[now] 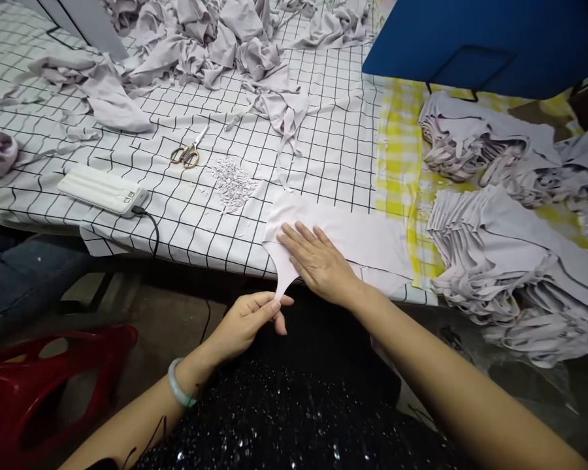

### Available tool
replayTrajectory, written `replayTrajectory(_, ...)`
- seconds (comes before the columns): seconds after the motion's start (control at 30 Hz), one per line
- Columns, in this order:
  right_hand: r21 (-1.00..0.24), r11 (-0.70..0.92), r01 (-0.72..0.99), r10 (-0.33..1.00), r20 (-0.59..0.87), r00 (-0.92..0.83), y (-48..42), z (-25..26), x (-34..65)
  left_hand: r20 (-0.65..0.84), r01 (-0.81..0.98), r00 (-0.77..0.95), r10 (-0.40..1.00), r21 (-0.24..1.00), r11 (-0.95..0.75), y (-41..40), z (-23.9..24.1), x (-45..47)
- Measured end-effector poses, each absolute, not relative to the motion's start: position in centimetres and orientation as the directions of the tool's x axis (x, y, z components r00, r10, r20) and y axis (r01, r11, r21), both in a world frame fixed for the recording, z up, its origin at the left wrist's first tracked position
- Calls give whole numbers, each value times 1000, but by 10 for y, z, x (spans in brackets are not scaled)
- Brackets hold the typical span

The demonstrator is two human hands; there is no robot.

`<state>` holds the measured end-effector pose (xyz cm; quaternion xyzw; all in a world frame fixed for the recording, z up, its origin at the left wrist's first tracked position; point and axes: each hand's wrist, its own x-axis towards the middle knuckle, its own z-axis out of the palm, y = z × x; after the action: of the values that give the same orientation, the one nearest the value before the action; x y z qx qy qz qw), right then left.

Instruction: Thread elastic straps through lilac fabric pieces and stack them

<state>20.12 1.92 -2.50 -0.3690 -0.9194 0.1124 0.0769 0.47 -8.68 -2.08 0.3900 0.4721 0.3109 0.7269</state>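
Observation:
A pale lilac fabric garment point(367, 238) lies flat at the front edge of the checked table. My right hand point(318, 264) rests palm-down on it with the fingers stretched out. Just past the edge, my left hand point(257, 316) pinches a narrow strip of the garment between thumb and fingers, and the cloth is drawn taut toward me. Behind the garment is a small heap of fabric snippets point(232, 184). Scissors point(189, 153) lie beyond the snippets to the left, blades pointing away.
Loose lilac garments point(215, 46) cover the back of the table. Stacked garments point(494, 241) lie at right on a yellow checked cloth point(396, 150), below a blue panel point(485, 46). A white power bank point(100, 189) with a cable sits front left. A red stool point(98, 359) stands below; another person's leg point(29, 281) is at left.

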Motion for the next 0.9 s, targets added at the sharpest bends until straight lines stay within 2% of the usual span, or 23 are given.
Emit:
replayTrajectory(0.37, -246, 701, 670, 700, 58, -711, 18, -26, 200, -444, -281, 441, 780, 757, 590, -95, -28, 1)
replayTrajectory(0.67, -239, 695, 678, 704, 35, -710, 17, -24, 199, -473, -217, 539, 697, 722, 657, -104, -17, -13)
replayTrajectory(0.9, -241, 698, 675, 701, 37, -712, 16, -25, 200, -482, -192, 537, 692, 730, 656, -112, -12, -19)
